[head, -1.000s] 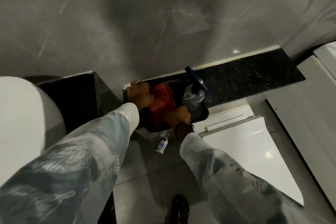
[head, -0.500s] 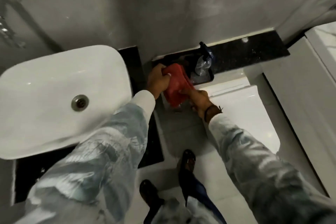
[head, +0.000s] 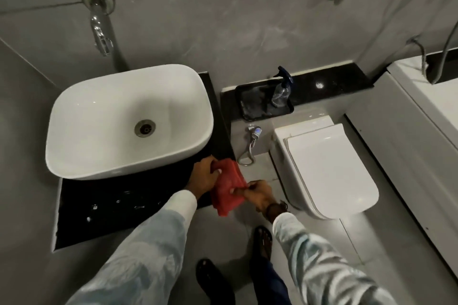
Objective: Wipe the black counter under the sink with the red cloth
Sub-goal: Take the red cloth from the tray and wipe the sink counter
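Both hands [head: 204, 177] [head: 257, 195] gripping red cloth [head: 226, 187], counter [head: 111, 205] part-hidden

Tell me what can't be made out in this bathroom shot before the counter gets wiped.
Head view only:
- Black counter: its back part is hidden under the white sink.
- Red cloth: its folds are partly covered by the left hand and right hand.
- Spray bottle: liquid level too small to read.

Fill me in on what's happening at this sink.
A person holds a red cloth in both hands: left hand at its top edge, right hand pinching its lower side. The cloth sits at the corner of the black counter under the white sink. Droplets still dot the counter.
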Demonstrator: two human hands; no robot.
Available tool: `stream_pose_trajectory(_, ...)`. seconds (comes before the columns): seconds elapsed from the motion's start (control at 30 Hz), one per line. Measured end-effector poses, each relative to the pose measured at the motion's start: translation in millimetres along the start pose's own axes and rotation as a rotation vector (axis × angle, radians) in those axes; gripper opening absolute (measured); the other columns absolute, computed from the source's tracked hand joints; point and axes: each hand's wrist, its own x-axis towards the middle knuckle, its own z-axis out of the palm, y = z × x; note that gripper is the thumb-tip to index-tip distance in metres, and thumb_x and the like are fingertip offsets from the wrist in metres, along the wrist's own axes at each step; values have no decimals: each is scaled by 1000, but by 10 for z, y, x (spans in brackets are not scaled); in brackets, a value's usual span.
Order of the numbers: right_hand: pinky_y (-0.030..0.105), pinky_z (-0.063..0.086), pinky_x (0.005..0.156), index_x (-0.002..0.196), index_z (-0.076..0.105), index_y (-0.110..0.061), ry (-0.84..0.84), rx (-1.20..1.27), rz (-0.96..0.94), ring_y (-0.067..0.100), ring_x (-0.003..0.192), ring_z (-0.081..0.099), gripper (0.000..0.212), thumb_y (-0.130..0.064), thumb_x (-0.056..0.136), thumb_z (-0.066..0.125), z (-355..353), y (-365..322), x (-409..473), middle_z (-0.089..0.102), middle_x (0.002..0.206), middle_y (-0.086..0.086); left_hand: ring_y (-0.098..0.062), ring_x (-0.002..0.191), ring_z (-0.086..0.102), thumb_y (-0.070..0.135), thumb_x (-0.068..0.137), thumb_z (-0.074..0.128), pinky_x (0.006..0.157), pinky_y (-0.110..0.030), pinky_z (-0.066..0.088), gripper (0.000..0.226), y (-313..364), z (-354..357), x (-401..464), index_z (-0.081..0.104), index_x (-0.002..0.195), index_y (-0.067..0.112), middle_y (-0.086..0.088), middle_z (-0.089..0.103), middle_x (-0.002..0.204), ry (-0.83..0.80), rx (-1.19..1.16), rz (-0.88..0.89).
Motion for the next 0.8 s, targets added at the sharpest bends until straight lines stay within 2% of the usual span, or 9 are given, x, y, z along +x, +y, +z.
stream_pose_trajectory(0.07,32,57,83,68,67,-20,71,-11,-41,20,84,71,36,-44,60,92,91,40,48,75,81,-2,-30,115,66,9,88,67,100,-34,49,30,-90,-14,-17,67,118,7,-15,72,120,59,-16,31)
stream_pose_trajectory(0.13,33,59,90,72,71,-19,129,-60,-90,23,92,76,30,-43,66,87,47,-1,39,80,86,0,-30,120,64,10,88,67,106,-36,48,36,-142,-7,-37,64,124,9,-13,69,126,130,-21,75)
stream_pose_trajectory(0.23,35,58,86,84,75,-14,369,-117,-262,33,97,74,21,-35,83,73,-200,-316,-19,80,90,8,-33,125,57,23,94,57,104,-47,50,45,-174,160,-142,53,139,14,-12,58,138,329,336,128)
stream_pose_trajectory(0.33,44,57,79,88,71,-7,525,-140,-625,37,86,71,19,-25,89,66,-324,-958,-78,75,86,14,-36,120,63,29,89,62,98,-46,55,57,-111,568,-342,54,141,8,-17,63,135,317,557,198)
stream_pose_trajectory(0.4,47,55,87,110,71,-7,488,-243,-882,36,98,69,28,-27,91,65,-237,-1419,-64,74,104,14,-38,135,56,32,87,68,108,-53,50,70,-136,864,-375,50,145,-1,-23,56,146,328,587,231)
stream_pose_trajectory(0.47,47,51,100,139,60,-14,408,-422,-1026,35,121,63,51,-37,93,60,-70,-1794,-5,69,131,11,-38,151,35,35,95,51,119,-57,35,70,-176,1022,-352,35,153,-1,-23,37,160,342,539,193)
stream_pose_trajectory(0.53,49,40,115,155,45,-23,334,-607,-1079,30,139,53,63,-48,97,51,122,-1992,109,58,150,6,-36,156,21,37,99,38,124,-58,23,70,-204,1107,-329,24,158,3,-19,23,167,325,545,168)
stream_pose_trajectory(0.67,59,4,129,164,18,-40,175,-894,-998,25,161,18,69,-64,100,30,472,-1932,383,28,171,1,-37,159,8,38,99,32,126,-59,14,71,-163,1174,-287,15,160,9,-17,13,170,285,586,141)
stream_pose_trajectory(0.8,64,-4,127,163,16,-45,236,-1008,-1031,27,162,14,72,-72,96,22,565,-1814,517,27,172,0,-32,159,7,42,98,33,128,-54,12,71,-286,1134,-326,15,161,13,-11,13,171,284,560,179)
